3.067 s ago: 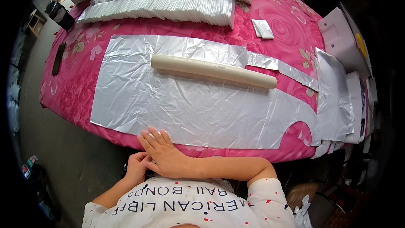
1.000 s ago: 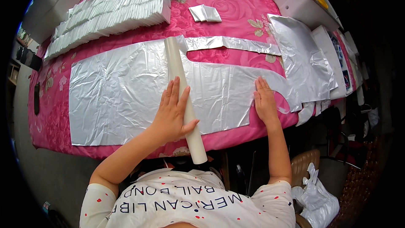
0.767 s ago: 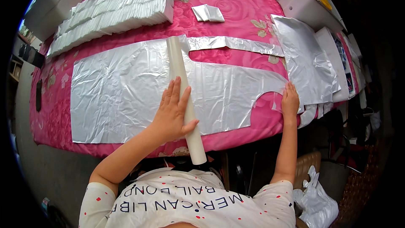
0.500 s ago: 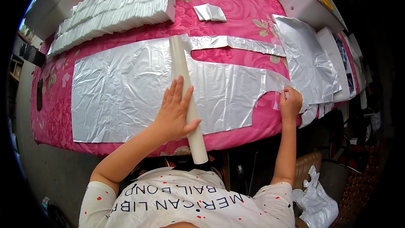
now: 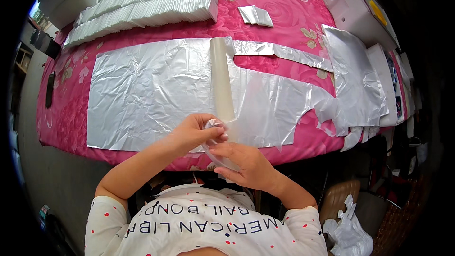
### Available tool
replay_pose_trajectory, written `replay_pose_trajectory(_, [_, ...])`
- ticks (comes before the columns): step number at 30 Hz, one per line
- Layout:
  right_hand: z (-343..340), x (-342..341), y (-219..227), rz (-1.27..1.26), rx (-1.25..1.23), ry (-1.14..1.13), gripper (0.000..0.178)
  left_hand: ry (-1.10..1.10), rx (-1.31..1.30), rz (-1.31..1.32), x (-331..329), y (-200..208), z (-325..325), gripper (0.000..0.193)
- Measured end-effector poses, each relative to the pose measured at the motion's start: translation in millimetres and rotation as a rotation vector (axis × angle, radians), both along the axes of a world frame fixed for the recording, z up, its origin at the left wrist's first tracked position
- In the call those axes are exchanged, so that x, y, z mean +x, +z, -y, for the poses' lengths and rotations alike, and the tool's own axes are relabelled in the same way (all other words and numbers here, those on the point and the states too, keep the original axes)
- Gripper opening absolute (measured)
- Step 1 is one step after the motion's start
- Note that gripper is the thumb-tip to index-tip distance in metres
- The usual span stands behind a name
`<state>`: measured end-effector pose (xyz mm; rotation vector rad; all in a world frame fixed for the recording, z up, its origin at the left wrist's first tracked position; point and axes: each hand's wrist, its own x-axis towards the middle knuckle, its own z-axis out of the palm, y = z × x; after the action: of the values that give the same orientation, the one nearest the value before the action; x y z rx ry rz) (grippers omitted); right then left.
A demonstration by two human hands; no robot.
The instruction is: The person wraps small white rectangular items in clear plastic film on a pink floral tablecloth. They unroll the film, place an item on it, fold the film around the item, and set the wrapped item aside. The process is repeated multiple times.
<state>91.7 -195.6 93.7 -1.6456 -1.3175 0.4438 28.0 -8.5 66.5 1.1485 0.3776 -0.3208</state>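
Both hands are together at the table's near edge, in front of the pale tube [image 5: 221, 80]. My left hand [image 5: 199, 132] is closed, pinching a gathered edge of thin translucent plastic film [image 5: 250, 106]. Fingers curled, my right hand [image 5: 249, 161] grips a loop of the same film just beside the left. The film rises from the silvery plastic sheet [image 5: 142, 95], which lies flat with cut-outs and long strips at its right end. Across this sheet rests the tube, its near end hidden behind my hands and the film.
Rows of folded white packets [image 5: 142, 7] stand at the back left. A small folded silvery piece [image 5: 256, 16] lies at the back middle. More silvery sheets [image 5: 355, 80] are piled at the right, by a white foam box [image 5: 355, 12]. A dark object [image 5: 50, 89] lies at the left edge.
My right hand has come left from the sheet's strip end, bringing film with it. My left hand has left the tube, and both hands now meet on the film.
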Motion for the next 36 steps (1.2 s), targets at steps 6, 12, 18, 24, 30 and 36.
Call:
replay_pose_trajectory(6, [28.7,-12.5,-12.1,0.303,-0.212,-0.396,0.034,0.133,0.406,-0.152,-65.1,-8.2,-136.1,0.022])
replay_pose_trajectory(12, [31.9,-28.1,-24.5,-0.249,-0.717,-0.327,0.047,0.096,1.064,-0.140,-109.9,-13.6,-206.1,0.033])
replay_pose_trajectory(18, [24.3,-34.7,-32.7,-0.548,-0.708,-0.293,0.040,-0.043,1.965,-0.068,-98.6,14.3,-174.8,0.043])
replay_pose_trajectory(24, [29.8,-38.3,-32.1,-0.546,-0.731,-0.358,0.041,0.183,1.554,0.482,-24.7,-3.6,-63.1,0.039])
replay_pose_trajectory(30, [36.9,-41.0,-32.5,-0.519,-0.793,-0.361,0.042,-0.005,1.455,0.540,4.9,-50.9,4.8,0.055])
replay_pose_trajectory(36, [34.4,-27.3,-27.5,-0.598,-0.807,-0.218,0.038,-0.124,1.531,0.448,5.4,-57.9,11.8,0.063])
